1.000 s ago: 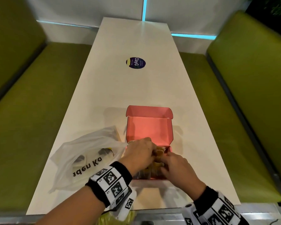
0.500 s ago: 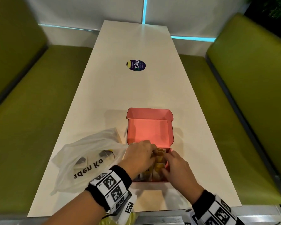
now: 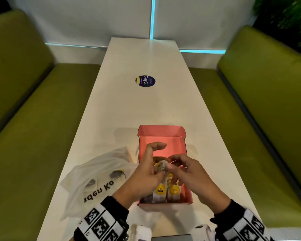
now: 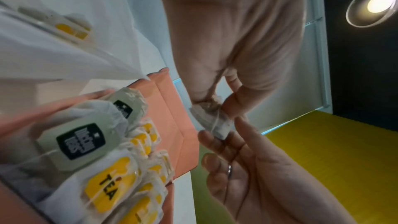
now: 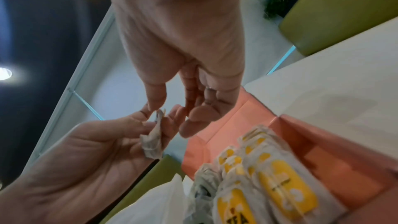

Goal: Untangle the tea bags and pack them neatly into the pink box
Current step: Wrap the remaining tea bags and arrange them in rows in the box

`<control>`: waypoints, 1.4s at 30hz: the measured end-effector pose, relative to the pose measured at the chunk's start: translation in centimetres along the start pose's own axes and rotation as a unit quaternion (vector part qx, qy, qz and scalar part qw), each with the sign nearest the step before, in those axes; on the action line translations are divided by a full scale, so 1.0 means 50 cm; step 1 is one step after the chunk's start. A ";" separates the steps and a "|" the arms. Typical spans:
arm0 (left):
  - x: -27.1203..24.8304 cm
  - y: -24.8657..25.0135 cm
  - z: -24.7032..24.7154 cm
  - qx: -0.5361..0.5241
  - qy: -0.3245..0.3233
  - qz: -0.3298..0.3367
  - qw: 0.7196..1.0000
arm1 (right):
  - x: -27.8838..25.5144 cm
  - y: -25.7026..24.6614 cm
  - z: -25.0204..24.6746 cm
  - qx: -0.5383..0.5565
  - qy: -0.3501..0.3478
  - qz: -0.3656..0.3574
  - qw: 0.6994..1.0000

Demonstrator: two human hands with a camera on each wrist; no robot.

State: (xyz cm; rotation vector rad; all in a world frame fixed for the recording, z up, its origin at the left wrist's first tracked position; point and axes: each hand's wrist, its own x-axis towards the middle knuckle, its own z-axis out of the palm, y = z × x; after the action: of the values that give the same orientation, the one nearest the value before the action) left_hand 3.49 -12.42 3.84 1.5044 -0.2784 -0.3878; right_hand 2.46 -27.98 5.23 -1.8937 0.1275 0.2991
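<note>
The pink box [image 3: 185, 193] lies open near the table's front edge, its lid [image 3: 162, 131] folded back. Several tea bags with yellow labels [image 3: 173, 190] [image 4: 109, 186] [image 5: 286, 186] stand in rows in its near half, with dark-labelled ones [image 4: 80, 140] at the left. Above the box my left hand [image 3: 146, 171] [image 4: 217, 106] pinches a small crumpled tea bag [image 3: 161, 166] [image 4: 213, 120] [image 5: 152, 140]. My right hand [image 3: 184, 171] [image 5: 163, 108] pinches that same bag's top end, where a thin string runs.
A white translucent plastic bag [image 3: 97, 180] with more tea bags [image 3: 116, 173] inside lies left of the box, touching it. A round dark sticker [image 3: 145, 81] is further up the white table [image 3: 146, 105]. Green benches [image 3: 33, 127] flank both sides.
Both hands were down in the box among the packed tea bags; now they are raised above it with one loose tea bag held between them.
</note>
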 end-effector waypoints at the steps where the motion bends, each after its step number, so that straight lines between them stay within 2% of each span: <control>1: -0.003 0.001 -0.003 0.000 -0.005 0.001 1.000 | 0.001 -0.002 0.003 0.015 0.004 0.000 1.000; 3: -0.006 0.000 -0.006 0.012 -0.004 0.008 1.000 | 0.002 -0.001 0.006 0.034 0.021 -0.008 0.999; 7: -0.012 0.000 -0.001 0.004 0.008 0.018 1.000 | -0.001 0.005 0.016 0.028 0.012 -0.040 0.999; 9: -0.014 -0.004 0.000 -0.020 0.029 -0.005 0.999 | -0.002 0.003 0.018 0.039 0.033 -0.056 0.997; 13: -0.016 -0.011 -0.008 -0.042 0.070 -0.079 0.994 | -0.002 -0.007 0.009 0.093 0.066 -0.042 0.993; 16: -0.019 -0.013 -0.010 -0.024 0.078 -0.088 0.993 | -0.004 -0.012 0.003 0.080 0.065 -0.024 0.994; 20: -0.022 -0.016 -0.010 -0.023 0.060 -0.091 0.994 | -0.006 -0.017 -0.006 0.029 0.021 -0.012 0.999; 28: -0.023 -0.017 0.001 -0.051 0.008 -0.094 0.994 | -0.002 -0.013 -0.012 0.024 0.089 -0.013 0.996; 30: -0.024 -0.016 -0.002 -0.072 -0.003 -0.105 0.992 | -0.002 -0.018 -0.032 0.010 0.061 -0.024 0.998; 32: -0.028 -0.012 -0.005 -0.092 -0.023 -0.116 0.989 | -0.003 -0.020 -0.062 -0.011 -0.021 -0.062 0.998; 34: -0.031 -0.010 -0.006 -0.118 -0.048 -0.125 0.984 | -0.002 -0.015 -0.092 -0.080 -0.133 -0.117 0.981; 36: -0.031 -0.009 -0.006 -0.147 -0.070 -0.133 0.978 | 0.004 -0.011 -0.103 -0.162 -0.201 -0.157 0.953; 38: -0.031 -0.007 -0.003 -0.172 -0.087 -0.138 0.972 | 0.010 -0.008 -0.099 -0.190 -0.201 -0.177 0.945; 42: -0.029 -0.006 -0.007 -0.192 -0.078 -0.165 0.964 | 0.016 -0.009 -0.090 -0.160 -0.161 -0.181 0.957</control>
State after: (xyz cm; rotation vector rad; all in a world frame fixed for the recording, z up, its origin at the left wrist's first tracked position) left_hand 2.32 -11.50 3.58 1.1373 -0.0662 -0.7834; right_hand 3.98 -32.02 6.82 -2.1098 -0.5115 0.3875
